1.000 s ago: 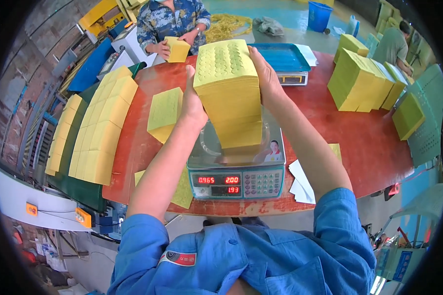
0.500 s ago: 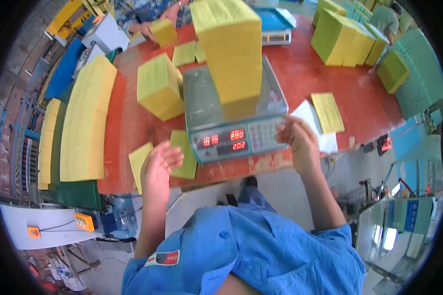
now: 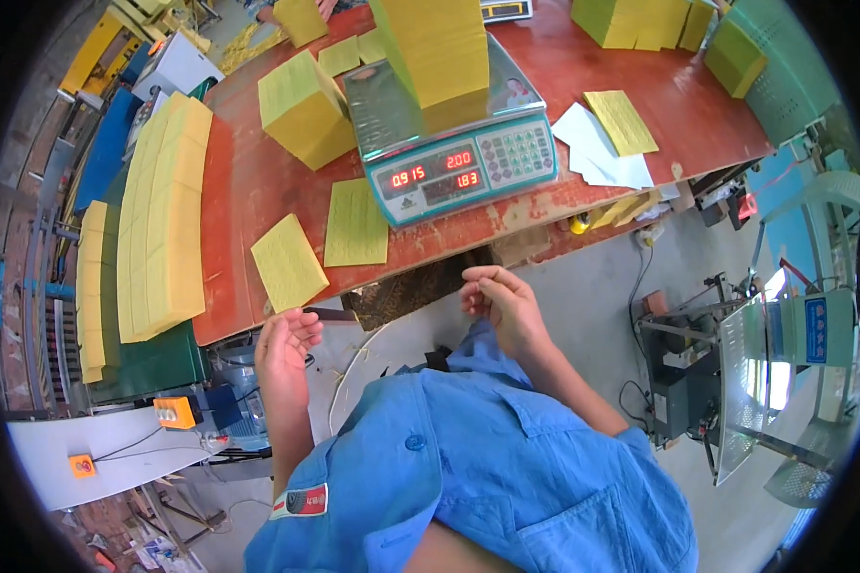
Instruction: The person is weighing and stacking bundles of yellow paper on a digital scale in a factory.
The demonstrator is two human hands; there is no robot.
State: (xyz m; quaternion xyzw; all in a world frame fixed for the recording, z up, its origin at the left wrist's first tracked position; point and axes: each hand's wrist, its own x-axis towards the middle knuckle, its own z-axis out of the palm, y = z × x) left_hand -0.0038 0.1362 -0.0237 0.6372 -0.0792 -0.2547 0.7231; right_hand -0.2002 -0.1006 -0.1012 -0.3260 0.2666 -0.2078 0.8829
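Observation:
My left hand (image 3: 287,353) is held in the air beside the table's near edge. Its fingers are apart and loosely bent, with nothing in them. My right hand (image 3: 502,304) hovers in front of the table, below the scale, fingers loosely curled and no object visible in them. A digital scale (image 3: 518,153) with a red lit readout and a keypad stands on the red table (image 3: 506,210). On its metal plate rises a tall yellow paper stack (image 3: 440,57), its top cut off by the picture's edge. Closest to my left hand lies a thin yellow sheet pad (image 3: 289,263), beside another yellow pad (image 3: 356,224).
Left of the scale stands a yellow block of paper (image 3: 306,110); a long yellow row (image 3: 167,220) lines the table's left. White paper (image 3: 602,153) with a yellow pad (image 3: 621,122) lies right. Another person's hand (image 3: 327,8) shows at the far edge, near a yellow stack (image 3: 299,19).
My right hand has drawn back from the scale's keypad toward my body and left. My left hand is slightly lower. The table sits higher in view, and the scale's readout differs.

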